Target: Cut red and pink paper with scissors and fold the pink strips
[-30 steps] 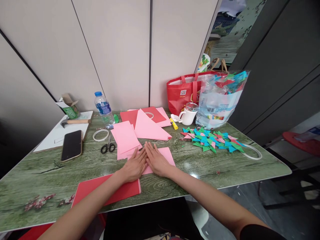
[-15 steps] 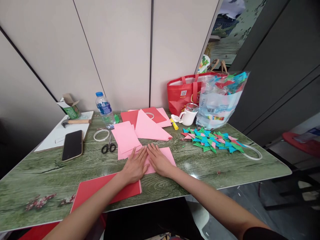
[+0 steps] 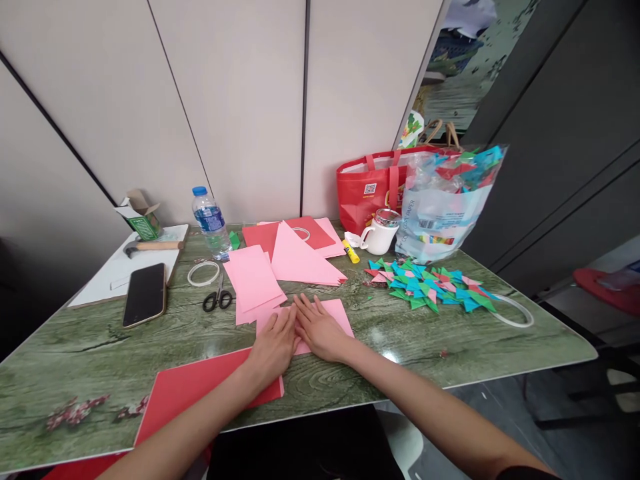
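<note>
My left hand and my right hand lie flat side by side, fingers stretched out, on a sheet of pink paper at the table's near middle. Both hands cover much of that sheet, and their fingers touch or nearly touch. Just beyond them are pink paper rectangles, overlapping one another. A stack of pink paper triangles rests behind, partly on red paper. Under my left forearm is a stack of red paper.
Left of the paper are scissors, a tape roll, a bottle, a phone and a hammer. Rightward stand a mug, a glue stick, a red bag, a plastic bag and folded paper pieces.
My hands have shifted slightly and drawn closer together on the pink sheet, my left hand a little nearer to me. The whole view has moved slightly; other things rest as before.
</note>
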Tool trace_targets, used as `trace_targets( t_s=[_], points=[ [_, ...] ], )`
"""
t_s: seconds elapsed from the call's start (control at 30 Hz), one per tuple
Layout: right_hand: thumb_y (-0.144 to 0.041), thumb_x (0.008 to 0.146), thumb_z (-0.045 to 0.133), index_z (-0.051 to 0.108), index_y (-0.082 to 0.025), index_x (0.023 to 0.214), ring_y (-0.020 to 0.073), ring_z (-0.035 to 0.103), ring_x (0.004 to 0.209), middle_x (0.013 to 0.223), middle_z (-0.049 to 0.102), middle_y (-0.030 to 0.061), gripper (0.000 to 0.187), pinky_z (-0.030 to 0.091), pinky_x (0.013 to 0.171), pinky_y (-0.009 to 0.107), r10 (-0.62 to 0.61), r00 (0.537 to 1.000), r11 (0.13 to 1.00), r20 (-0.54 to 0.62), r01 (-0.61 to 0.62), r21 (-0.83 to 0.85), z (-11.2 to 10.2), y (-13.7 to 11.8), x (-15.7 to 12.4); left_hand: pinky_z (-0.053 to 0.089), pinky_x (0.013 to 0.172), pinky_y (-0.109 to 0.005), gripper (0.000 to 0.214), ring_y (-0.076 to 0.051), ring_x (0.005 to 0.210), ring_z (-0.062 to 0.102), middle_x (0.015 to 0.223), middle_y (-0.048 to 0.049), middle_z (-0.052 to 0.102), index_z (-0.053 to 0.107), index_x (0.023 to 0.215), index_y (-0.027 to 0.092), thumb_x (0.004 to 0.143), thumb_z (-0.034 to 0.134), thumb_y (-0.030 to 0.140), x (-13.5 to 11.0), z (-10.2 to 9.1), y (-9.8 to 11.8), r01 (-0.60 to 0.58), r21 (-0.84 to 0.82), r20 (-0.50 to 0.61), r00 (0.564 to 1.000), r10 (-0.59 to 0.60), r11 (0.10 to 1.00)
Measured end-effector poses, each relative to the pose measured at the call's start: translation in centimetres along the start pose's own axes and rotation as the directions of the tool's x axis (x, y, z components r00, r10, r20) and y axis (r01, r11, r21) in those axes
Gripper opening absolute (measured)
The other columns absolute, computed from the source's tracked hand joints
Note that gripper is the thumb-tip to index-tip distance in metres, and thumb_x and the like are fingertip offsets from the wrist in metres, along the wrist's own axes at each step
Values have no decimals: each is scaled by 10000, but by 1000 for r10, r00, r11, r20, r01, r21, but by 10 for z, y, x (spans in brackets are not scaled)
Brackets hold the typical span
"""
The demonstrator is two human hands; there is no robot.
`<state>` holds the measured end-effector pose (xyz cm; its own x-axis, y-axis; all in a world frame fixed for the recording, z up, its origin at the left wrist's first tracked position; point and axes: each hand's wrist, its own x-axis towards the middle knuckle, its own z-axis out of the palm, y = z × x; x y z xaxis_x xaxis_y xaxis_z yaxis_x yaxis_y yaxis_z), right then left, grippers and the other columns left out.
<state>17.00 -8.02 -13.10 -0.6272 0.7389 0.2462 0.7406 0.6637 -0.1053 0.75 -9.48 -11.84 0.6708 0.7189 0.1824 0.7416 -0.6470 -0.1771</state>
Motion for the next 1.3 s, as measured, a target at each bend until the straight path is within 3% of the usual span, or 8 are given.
trace_targets(
  t_s=[0.13, 0.33, 0.77, 0.97, 1.13, 1.3],
  points=[
    [-215, 915, 290, 321, -21, 1337, 286, 119, 1352, 1429, 270, 181, 466, 198, 1080, 514, 19, 999, 1000, -40, -18, 22, -1, 1, -2, 461, 819, -407, 416, -274, 1029, 533, 1213, -213, 532, 470, 1226, 30, 891, 340, 241, 0, -1, 0, 63, -70, 66, 996, -59, 996],
    [-230, 924, 270, 297, -24, 1350, 259, 158, 1350, 1421, 288, 184, 474, 223, 1078, 495, 32, 999, 999, -9, -32, 35, -1, 3, -3, 504, 548, -413, 478, -298, 851, 570, 1416, -185, 325, 422, 1303, 90, 888, 256, 258, 1, -10, 0, 80, -1, 190, 979, -79, 997],
    [-376, 928, 265, 266, -118, 1379, 266, 110, 1358, 1448, 263, 112, 520, 127, 1074, 536, 88, 995, 996, 47, -89, 14, -8, 1, -3, 498, 579, -424, 519, -271, 647, 655, 1385, -257, 325, 373, 1335, 66, 895, 279, 325, 3, -22, 3, 171, 97, 225, 956, -189, 981],
    [-413, 930, 237, 283, -205, 1375, 272, 115, 1357, 1459, 240, 87, 494, 54, 1044, 601, 177, 983, 984, 58, -179, 26, -10, 3, -8, 496, 596, -421, 545, -334, 785, 652, 1383, -302, 289, 415, 1295, 15, 886, 317, 362, 0, -24, 3, 269, 88, 229, 931, -283, 959],
    [-387, 932, 246, 301, -288, 1363, 290, 100, 1357, 1472, 198, 72, 446, 9, 1009, 638, 331, 940, 944, 77, -330, -24, -12, 11, -21, 500, 584, -423, 551, -321, 731, 660, 1390, -289, 266, 388, 1317, 21, 886, 330, 360, 1, -25, 5, 318, 88, 269, 905, -330, 944],
    [-356, 929, 261, 324, -315, 1350, 276, 79, 1361, 1486, 125, 92, 428, 44, 1018, 603, 509, 858, 861, 70, -505, -63, -15, 18, -36, 499, 591, -415, 566, -316, 721, 660, 1387, -297, 241, 363, 1320, -21, 892, 312, 346, 1, -26, 6, 366, 90, 303, 876, -375, 926]
  ],
)
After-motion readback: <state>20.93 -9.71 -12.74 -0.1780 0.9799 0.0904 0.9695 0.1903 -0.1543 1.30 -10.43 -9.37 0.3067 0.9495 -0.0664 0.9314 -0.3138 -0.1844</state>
